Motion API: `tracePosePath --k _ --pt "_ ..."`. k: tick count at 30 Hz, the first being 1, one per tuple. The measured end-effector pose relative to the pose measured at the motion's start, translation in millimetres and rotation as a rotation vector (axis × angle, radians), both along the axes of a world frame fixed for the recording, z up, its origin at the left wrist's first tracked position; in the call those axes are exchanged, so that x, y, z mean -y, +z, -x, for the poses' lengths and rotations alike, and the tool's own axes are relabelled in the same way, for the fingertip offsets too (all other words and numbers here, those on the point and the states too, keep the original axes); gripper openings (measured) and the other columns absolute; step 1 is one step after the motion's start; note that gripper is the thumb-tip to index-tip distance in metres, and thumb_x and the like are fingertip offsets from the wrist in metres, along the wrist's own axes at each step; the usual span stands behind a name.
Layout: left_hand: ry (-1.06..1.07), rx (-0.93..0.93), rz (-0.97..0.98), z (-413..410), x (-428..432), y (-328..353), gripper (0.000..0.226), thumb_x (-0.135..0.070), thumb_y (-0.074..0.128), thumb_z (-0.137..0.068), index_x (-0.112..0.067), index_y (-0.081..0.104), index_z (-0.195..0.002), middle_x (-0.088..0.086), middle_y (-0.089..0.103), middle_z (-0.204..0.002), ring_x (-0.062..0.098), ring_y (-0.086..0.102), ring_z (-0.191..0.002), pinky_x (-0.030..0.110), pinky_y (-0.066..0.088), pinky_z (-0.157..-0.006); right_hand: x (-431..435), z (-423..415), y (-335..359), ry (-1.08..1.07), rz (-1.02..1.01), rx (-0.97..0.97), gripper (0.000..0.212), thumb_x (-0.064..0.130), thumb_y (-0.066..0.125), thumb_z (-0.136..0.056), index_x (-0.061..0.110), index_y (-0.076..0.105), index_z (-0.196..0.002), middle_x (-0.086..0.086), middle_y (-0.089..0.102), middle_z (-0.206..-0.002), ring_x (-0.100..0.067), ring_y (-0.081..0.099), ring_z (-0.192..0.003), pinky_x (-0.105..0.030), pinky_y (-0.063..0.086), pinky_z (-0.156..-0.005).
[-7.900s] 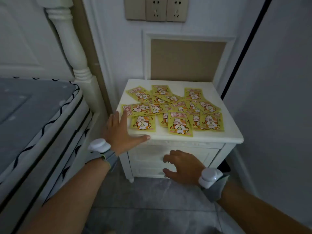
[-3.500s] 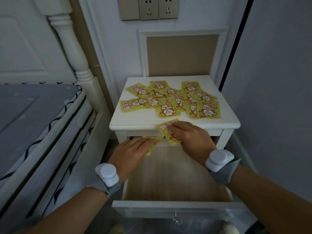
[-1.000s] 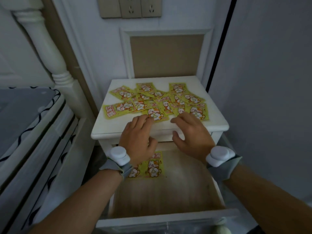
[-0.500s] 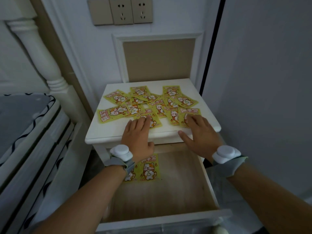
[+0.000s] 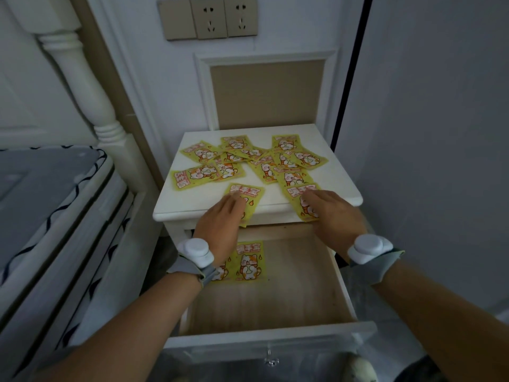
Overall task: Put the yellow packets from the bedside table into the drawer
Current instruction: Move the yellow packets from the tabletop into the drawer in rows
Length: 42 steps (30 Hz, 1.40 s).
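Several yellow packets [image 5: 264,161] with a cartoon cat lie scattered on the white bedside table [image 5: 340,186]. My left hand [image 5: 220,224] presses on one packet [image 5: 248,193] at the table's front edge, and that packet overhangs the edge. My right hand [image 5: 333,216] holds another packet [image 5: 298,194] at the front right, also past the edge. Below them the drawer [image 5: 292,288] stands pulled out, with two packets [image 5: 249,261] lying flat at its back left, partly hidden by my left wrist.
A bed [image 5: 41,188] with a white turned post [image 5: 82,78] runs along the left, close to the table. A grey wall [image 5: 427,161] stands close on the right. Wall sockets [image 5: 210,19] sit above the table. The drawer front [image 5: 270,340] juts toward me.
Both hands have slid back toward me, each dragging one packet from the heap to the table's front edge. The two packets in the drawer have not moved.
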<state>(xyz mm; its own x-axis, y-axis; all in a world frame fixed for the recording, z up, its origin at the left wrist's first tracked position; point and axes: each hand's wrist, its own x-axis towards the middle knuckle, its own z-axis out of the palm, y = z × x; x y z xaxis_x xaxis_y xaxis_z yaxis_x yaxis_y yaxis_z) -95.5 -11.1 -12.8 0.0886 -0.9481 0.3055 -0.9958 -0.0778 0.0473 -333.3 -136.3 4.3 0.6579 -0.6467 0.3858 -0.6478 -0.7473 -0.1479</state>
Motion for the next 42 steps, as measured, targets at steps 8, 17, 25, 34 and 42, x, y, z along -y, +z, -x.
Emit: tracePosePath --k 8,17,25,34,42 --pt "-0.128 0.012 0.034 -3.0 -30.8 8.7 0.086 0.013 0.070 -0.057 -0.017 0.057 -0.136 0.009 0.059 -0.120 0.035 0.054 -0.107 0.043 0.051 -0.073 -17.5 -9.3 -6.1 0.182 0.056 0.027 0.052 -0.002 0.070 -0.071 0.014 0.068 -0.120 -0.008 0.068 -0.122 -0.034 0.063 -0.112 -0.045 0.057 -0.084" --pt "-0.185 0.023 -0.046 16.8 -38.1 -37.1 0.067 0.007 0.072 -0.062 -0.018 0.067 -0.124 0.005 0.063 -0.116 0.027 0.054 -0.107 0.037 0.047 -0.082 -36.0 1.4 -17.6 0.315 0.102 -0.022 0.037 0.006 0.067 -0.081 0.019 0.070 -0.115 -0.002 0.073 -0.108 -0.028 0.068 -0.097 -0.037 0.058 -0.076" --pt "-0.190 0.209 -0.230 41.8 -3.6 -88.2 0.052 0.004 0.073 -0.060 -0.004 0.074 -0.112 0.012 0.075 -0.093 0.033 0.072 -0.083 0.039 0.060 -0.061 -30.8 17.2 -31.6 0.213 -0.047 -0.228 0.032 0.028 0.043 -0.088 0.025 0.066 -0.111 0.001 0.062 -0.106 -0.026 0.063 -0.094 -0.038 0.056 -0.064" --pt "-0.214 0.091 -0.376 61.4 28.7 -125.4 0.033 0.000 0.077 -0.073 -0.004 0.073 -0.105 0.017 0.072 -0.101 0.037 0.070 -0.072 0.040 0.056 -0.046 -23.0 22.6 -75.5 0.166 -0.094 -0.426 0.010 0.017 0.062 -0.078 0.018 0.068 -0.086 -0.004 0.053 -0.089 -0.027 0.058 -0.066 -0.028 0.035 -0.044" --pt "-0.224 -0.058 -0.383 66.0 35.7 -136.3 0.045 -0.028 0.056 -0.092 -0.012 0.057 -0.135 0.011 0.058 -0.133 0.035 0.057 -0.116 0.044 0.056 -0.078 -24.3 16.1 -101.4 0.083 -0.202 -0.515 0.029 0.002 0.046 -0.092 0.011 0.059 -0.116 -0.013 0.048 -0.120 -0.036 0.055 -0.103 -0.041 0.053 -0.065"
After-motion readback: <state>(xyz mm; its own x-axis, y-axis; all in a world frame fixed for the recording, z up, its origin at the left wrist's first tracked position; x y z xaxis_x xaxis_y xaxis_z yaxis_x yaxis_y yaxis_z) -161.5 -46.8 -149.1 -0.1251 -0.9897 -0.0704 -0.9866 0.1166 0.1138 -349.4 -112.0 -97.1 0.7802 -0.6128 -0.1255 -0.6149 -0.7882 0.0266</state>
